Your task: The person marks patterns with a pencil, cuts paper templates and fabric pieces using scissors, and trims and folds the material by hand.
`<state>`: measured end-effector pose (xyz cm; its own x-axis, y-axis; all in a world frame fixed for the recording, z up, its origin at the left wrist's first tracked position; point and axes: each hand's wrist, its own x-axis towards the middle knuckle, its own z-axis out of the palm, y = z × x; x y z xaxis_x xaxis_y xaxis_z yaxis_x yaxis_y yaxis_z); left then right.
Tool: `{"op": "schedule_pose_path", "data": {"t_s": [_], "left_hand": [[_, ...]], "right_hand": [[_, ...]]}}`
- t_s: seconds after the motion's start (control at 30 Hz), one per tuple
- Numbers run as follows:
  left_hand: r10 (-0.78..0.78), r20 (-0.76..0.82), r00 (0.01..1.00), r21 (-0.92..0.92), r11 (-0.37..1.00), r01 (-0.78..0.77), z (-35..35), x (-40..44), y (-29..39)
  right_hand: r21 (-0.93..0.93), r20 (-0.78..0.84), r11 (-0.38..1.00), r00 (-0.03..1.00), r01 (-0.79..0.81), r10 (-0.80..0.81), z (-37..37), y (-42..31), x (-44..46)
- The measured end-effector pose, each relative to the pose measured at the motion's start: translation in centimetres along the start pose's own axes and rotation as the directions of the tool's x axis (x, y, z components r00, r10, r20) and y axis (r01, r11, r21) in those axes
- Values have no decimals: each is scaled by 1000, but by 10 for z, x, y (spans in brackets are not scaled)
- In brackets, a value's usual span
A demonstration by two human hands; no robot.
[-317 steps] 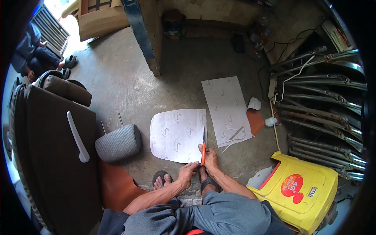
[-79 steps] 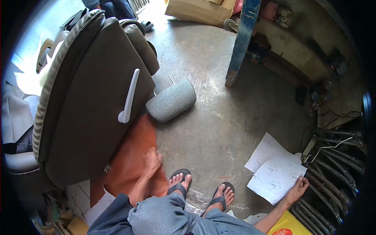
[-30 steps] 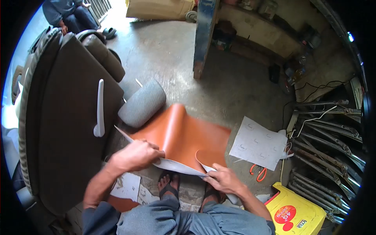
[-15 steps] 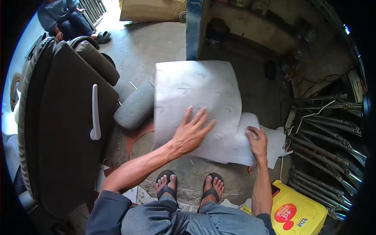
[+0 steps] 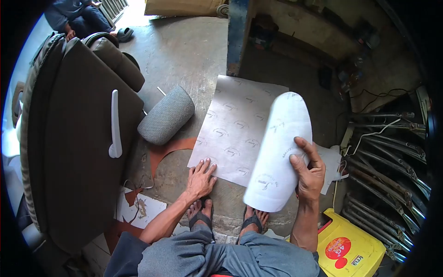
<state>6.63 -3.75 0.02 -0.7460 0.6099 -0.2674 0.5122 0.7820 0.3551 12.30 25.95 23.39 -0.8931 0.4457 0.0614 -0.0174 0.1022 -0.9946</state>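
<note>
A pale sheet [image 5: 230,122] printed with repeated logos lies flat on the floor in front of me. My left hand [image 5: 201,180] rests flat on its near left corner, fingers stretched out. Between thumb and fingers, my right hand [image 5: 310,173] grips a white piece with a rounded end [image 5: 282,154], held tilted over the sheet's right side. The same kind of print shows on this piece. Another pale piece [image 5: 328,159] lies behind my right hand, partly hidden.
A grey fabric headrest [image 5: 167,115] with metal rods lies left of the sheet, near a brown scrap [image 5: 161,157]. A large dark seat [image 5: 83,143] stands farther left. Metal frames [image 5: 387,175] and a yellow stool [image 5: 353,249] are at right. A person [image 5: 78,18] sits at far left.
The large sheet has shifted right and now lies flatter. My left hand has moved down and left to its near corner. My right hand has lifted the rounded white piece.
</note>
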Motion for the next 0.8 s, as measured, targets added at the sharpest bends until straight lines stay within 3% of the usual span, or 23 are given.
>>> {"op": "schedule_pose_path", "data": {"t_s": [0.07, 0.1, 0.13, 0.17, 0.2, 0.27, 0.3, 0.33, 0.37, 0.4, 0.47, 0.5, 0.53, 0.57, 0.6, 0.63, 0.67, 0.7, 0.73, 0.77, 0.8], "left_hand": [[-134, -15, 991, -411, 904, 116, 14, 3, -15], [-357, 187, 915, -628, 673, 391, -8, 7, -6], [-358, 189, 914, -632, 668, 392, -12, 12, -10], [-310, 305, 900, -938, 68, 341, -17, 17, -15], [-200, 362, 911, -796, -575, 190, -22, 22, -21], [-188, 319, 929, -836, -518, 182, -22, 32, -35], [-237, 288, 928, -927, -313, 208, -13, 40, -43], [-280, 250, 927, -968, -90, 234, -9, 46, -48], [-398, 279, 874, -906, 192, 376, -6, 53, -55], [-399, 278, 874, -905, 197, 378, -9, 50, -53], [-428, 82, 900, -711, 608, 353, -23, 49, -36], [-461, -16, 887, -692, 645, 323, -25, 48, -22], [-328, -242, 913, -471, 862, 185, -32, 44, -6], [-194, -191, 962, -579, 814, 49, -49, 40, 15], [-101, 31, 994, -799, 595, 85, -84, 31, 46], [58, 119, 991, -983, 150, 110, -111, 23, 74], [137, 158, 978, -979, -108, 173, -127, 18, 96], [143, 73, 987, -991, -100, 88, -137, 20, 108], [150, -13, 989, -995, -97, 2, -144, 25, 113], [8, -267, 964, -901, 354, -252, -137, 37, 107], [-57, -154, 986, -988, 25, -153, -136, 44, 102]], "right_hand": [[60, -94, 996, 993, -64, 69, 3, 26, 5], [113, -111, 984, 983, -135, 148, 6, 43, 6], [16, -110, 988, 982, -154, 155, 5, 67, 7], [-73, -88, 986, 985, -153, 146, 3, 102, 6], [-160, -62, 976, 988, -147, 138, 1, 142, 3], [-124, -58, 990, 996, -73, 66, 1, 211, -10], [-112, -57, 993, 998, -47, 40, 2, 227, -17], [-140, -71, 944, 954, -299, 292, 5, 228, -24], [-159, -93, 830, 846, -534, 526, 7, 229, -32], [-154, -92, 831, 845, -535, 527, 4, 239, -38], [117, -151, 844, 831, -523, 536, -2, 264, -38], [271, -189, 866, 859, -419, 475, 2, 239, -34], [367, -179, 845, 862, -389, 474, 11, 182, -26], [403, -116, 843, 894, -357, 434, 14, 141, -21], [441, -55, 836, 920, -326, 387, 16, 108, -17], [375, 24, 862, 933, -341, 359, 21, 81, -15], [306, 106, 887, 939, -345, 329, 28, 60, -13], [271, 207, 907, 940, -322, 272, 39, 49, -10], [119, 252, 956, 939, -269, 233, 54, 34, -6], [111, 271, 959, 936, -261, 224, 61, 41, -2], [104, 292, 963, 933, -250, 211, 65, 54, 1]]}}
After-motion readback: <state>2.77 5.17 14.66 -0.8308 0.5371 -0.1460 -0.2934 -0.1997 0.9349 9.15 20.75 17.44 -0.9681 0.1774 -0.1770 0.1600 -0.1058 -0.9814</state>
